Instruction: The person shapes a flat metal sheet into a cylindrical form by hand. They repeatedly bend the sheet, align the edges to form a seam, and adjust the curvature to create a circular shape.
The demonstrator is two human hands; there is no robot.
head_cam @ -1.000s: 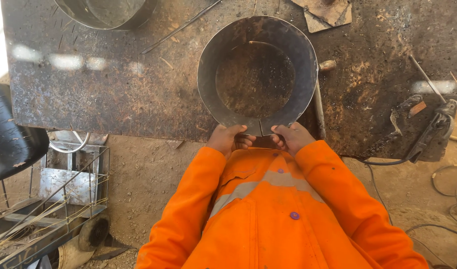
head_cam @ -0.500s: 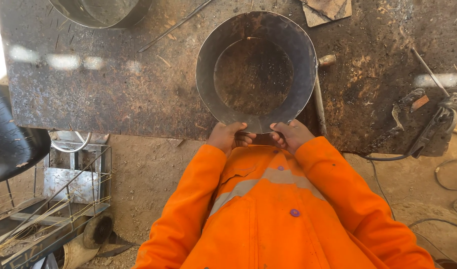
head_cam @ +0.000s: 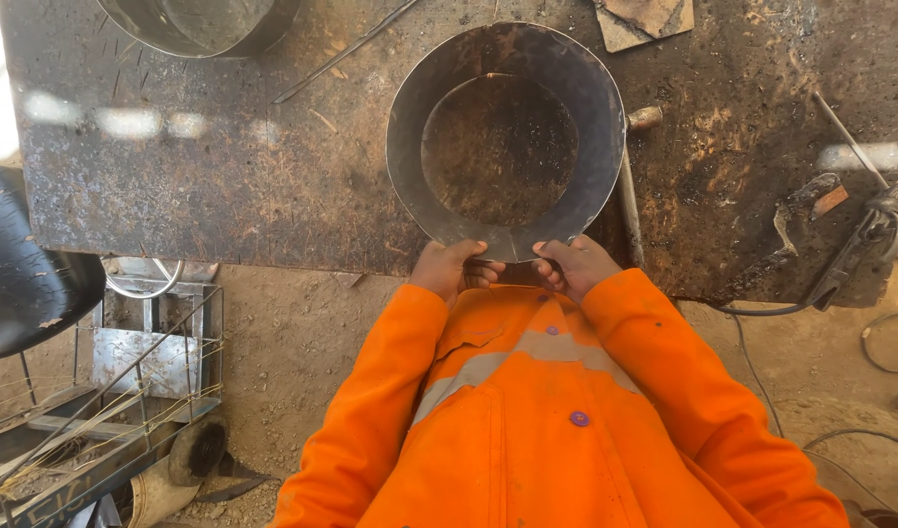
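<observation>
The left hand (head_cam: 456,271) and right hand (head_cam: 573,266), just apart, both grip the near rim of a round metal ring (head_cam: 506,137) lying on the rusty worktop (head_cam: 224,176), open side up, extending away from the person.

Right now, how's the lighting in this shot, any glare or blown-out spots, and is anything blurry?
Head view: bright daylight, sharp overall; pale sun patches glare on the rusty steel table, and the top left corner is blown out white. The metal ring casts shade inside itself; both the left hand and the right hand gripping its near edge are in focus. Slight wide-angle bending at the edges.
</observation>
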